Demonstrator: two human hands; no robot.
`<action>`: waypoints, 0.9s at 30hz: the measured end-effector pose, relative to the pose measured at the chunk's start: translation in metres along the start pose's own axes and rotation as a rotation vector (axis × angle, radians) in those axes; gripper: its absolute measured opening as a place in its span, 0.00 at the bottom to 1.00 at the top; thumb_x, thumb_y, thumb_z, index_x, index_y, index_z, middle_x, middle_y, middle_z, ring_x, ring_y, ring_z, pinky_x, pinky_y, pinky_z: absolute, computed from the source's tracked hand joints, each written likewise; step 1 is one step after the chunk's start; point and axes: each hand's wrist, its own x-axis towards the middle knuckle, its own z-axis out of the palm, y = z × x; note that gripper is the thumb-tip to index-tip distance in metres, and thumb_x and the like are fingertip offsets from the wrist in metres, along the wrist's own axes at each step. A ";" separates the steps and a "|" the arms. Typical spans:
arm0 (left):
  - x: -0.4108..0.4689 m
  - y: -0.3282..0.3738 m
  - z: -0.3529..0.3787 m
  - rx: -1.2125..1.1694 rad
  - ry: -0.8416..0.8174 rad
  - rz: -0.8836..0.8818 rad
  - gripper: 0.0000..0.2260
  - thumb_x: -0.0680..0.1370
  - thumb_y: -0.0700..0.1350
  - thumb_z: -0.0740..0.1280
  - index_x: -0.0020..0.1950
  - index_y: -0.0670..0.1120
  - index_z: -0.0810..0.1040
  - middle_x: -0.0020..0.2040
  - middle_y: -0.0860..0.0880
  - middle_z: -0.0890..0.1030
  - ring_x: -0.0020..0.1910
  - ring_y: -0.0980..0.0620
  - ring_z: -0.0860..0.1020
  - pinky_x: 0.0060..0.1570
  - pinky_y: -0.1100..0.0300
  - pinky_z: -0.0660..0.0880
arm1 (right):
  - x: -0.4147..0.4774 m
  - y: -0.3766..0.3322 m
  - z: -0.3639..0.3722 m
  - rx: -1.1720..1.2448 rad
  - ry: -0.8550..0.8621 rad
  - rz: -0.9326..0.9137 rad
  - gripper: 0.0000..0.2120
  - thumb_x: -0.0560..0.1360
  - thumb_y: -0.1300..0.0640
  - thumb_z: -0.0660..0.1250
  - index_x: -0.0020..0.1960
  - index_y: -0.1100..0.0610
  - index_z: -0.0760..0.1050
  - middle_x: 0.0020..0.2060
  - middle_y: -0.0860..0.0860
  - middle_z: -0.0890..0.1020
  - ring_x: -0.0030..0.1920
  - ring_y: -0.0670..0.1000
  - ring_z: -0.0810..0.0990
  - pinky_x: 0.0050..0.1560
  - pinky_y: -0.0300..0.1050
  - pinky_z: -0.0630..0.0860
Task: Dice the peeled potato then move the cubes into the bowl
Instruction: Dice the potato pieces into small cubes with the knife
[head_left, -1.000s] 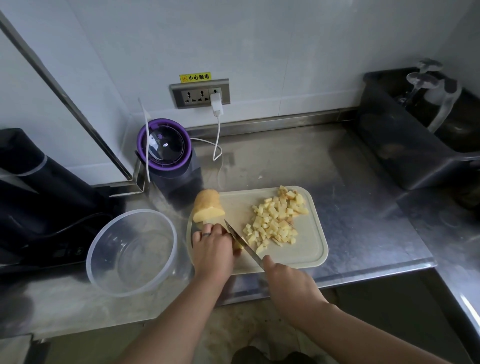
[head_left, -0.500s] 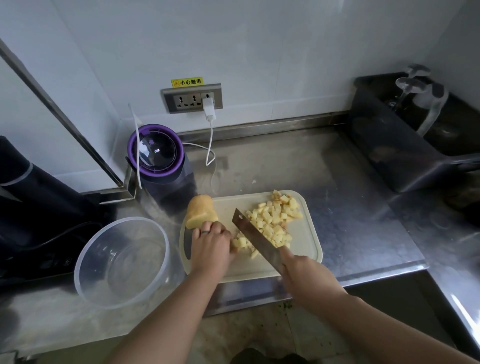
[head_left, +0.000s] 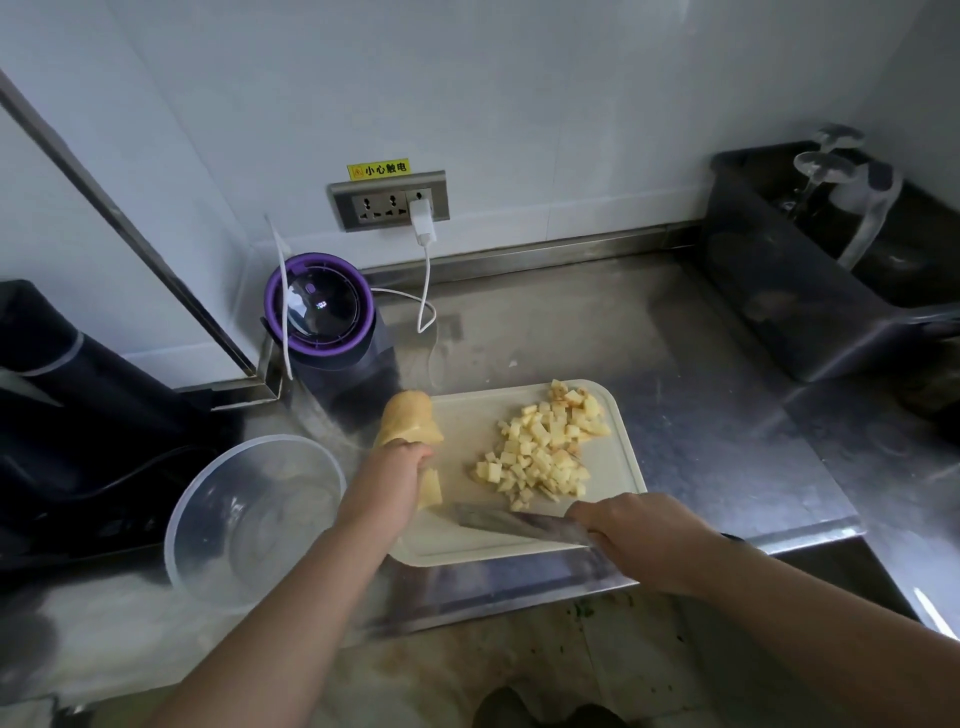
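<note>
The potato (head_left: 408, 418) sits at the far left corner of the pale cutting board (head_left: 467, 548). It is a big yellow chunk with a flat cut side. The left hand (head_left: 397, 465) is on the near end of it. The fingers are bent down round that end and hold it. A small flat slice of potato (head_left: 430, 489) stands just under this hand, by the thumb side. I cannot tell if the hand is touching the slice. The right hand (head_left: 641, 538) is at the near right edge of the board. Its fingers are wrapped tight round the handle of the knife (head_left: 511, 522). The wide blade lies low over the near part of the board and points left, toward the slice. The potato cubes (head_left: 543, 452) are in a loose heap on the right half of the board, just past the blade. The clear bowl (head_left: 260, 439) stands on the bench (head_left: 701, 415) just left of the board, close to the left arm. Behind the board is a dark pot with a purple ring on its lid (head_left: 318, 306). A white plug (head_left: 422, 221) is in the wall socket (head_left: 374, 205), and its wire runs down to the pot. A dark bin (head_left: 810, 322) stands far off to the right.
</note>
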 end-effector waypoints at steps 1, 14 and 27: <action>-0.003 -0.002 -0.001 0.022 -0.008 -0.007 0.17 0.81 0.40 0.60 0.69 0.49 0.74 0.65 0.48 0.75 0.62 0.49 0.75 0.60 0.59 0.70 | 0.006 0.001 0.000 -0.012 0.010 0.005 0.15 0.82 0.57 0.58 0.67 0.46 0.67 0.50 0.47 0.81 0.45 0.49 0.80 0.47 0.45 0.79; -0.014 0.004 0.020 0.198 -0.026 -0.047 0.22 0.79 0.50 0.64 0.71 0.51 0.64 0.69 0.49 0.67 0.63 0.48 0.72 0.57 0.51 0.75 | 0.040 -0.004 -0.008 0.154 0.118 0.202 0.14 0.83 0.57 0.53 0.67 0.49 0.66 0.44 0.50 0.79 0.40 0.49 0.79 0.43 0.44 0.80; -0.015 0.033 0.039 -0.123 0.117 -0.097 0.23 0.76 0.51 0.69 0.70 0.51 0.68 0.66 0.52 0.73 0.61 0.51 0.75 0.56 0.57 0.75 | 0.026 -0.037 -0.004 0.234 0.066 0.214 0.17 0.82 0.57 0.60 0.70 0.50 0.63 0.48 0.46 0.76 0.44 0.46 0.80 0.47 0.38 0.80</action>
